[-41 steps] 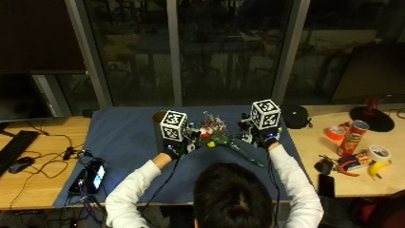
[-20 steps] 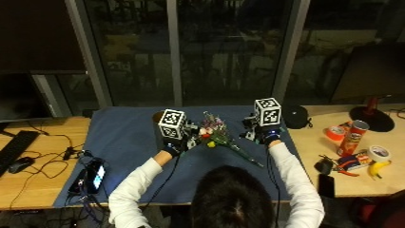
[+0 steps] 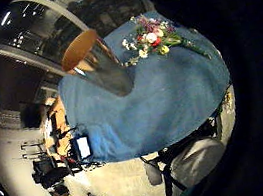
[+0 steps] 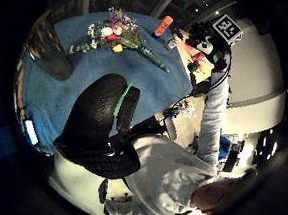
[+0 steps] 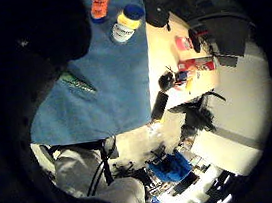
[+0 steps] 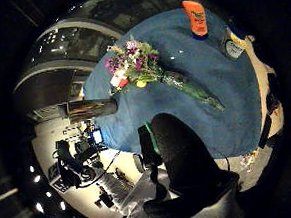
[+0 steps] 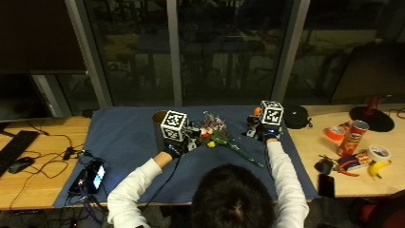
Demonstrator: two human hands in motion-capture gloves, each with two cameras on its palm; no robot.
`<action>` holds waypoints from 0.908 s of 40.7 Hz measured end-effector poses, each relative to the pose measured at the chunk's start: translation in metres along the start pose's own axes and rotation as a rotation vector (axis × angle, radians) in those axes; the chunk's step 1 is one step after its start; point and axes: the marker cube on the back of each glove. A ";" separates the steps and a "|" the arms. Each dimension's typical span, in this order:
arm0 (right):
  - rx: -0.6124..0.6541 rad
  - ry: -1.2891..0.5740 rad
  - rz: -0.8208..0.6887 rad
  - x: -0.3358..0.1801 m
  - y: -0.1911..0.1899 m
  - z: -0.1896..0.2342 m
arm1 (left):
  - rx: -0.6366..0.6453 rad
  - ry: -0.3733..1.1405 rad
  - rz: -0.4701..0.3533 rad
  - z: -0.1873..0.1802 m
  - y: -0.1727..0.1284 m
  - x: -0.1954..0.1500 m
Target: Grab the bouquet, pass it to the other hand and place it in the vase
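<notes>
On blue cloth [image 7: 126,137]: bouquet [image 7: 218,137] lying loose between left hand [image 7: 172,150], right hand [image 7: 271,134]; finger state unclear; labels unreadable.

A blue cloth [image 7: 126,137] covers the wooden table [image 7: 38,180], bearing bouquet [image 7: 218,137] and vase [image 7: 158,124].

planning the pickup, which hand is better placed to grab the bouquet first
Probably the right hand. The bouquet lies on the blue cloth with stems pointing toward it. The left hand is nearer the vase, suiting the placing.
</notes>
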 end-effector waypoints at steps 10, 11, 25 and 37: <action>0.048 -0.010 -0.122 -0.008 -0.029 0.046 | -0.005 -0.017 0.003 0.006 0.006 0.000; 0.048 -0.013 -0.115 -0.010 -0.023 0.049 | -0.006 -0.018 0.002 0.006 0.007 -0.001; 0.064 -0.034 -0.080 -0.012 -0.037 0.096 | -0.032 -0.007 -0.014 0.015 0.012 -0.008; -0.004 -0.047 -0.022 -0.006 -0.047 0.131 | -0.040 0.002 -0.028 0.019 0.011 -0.015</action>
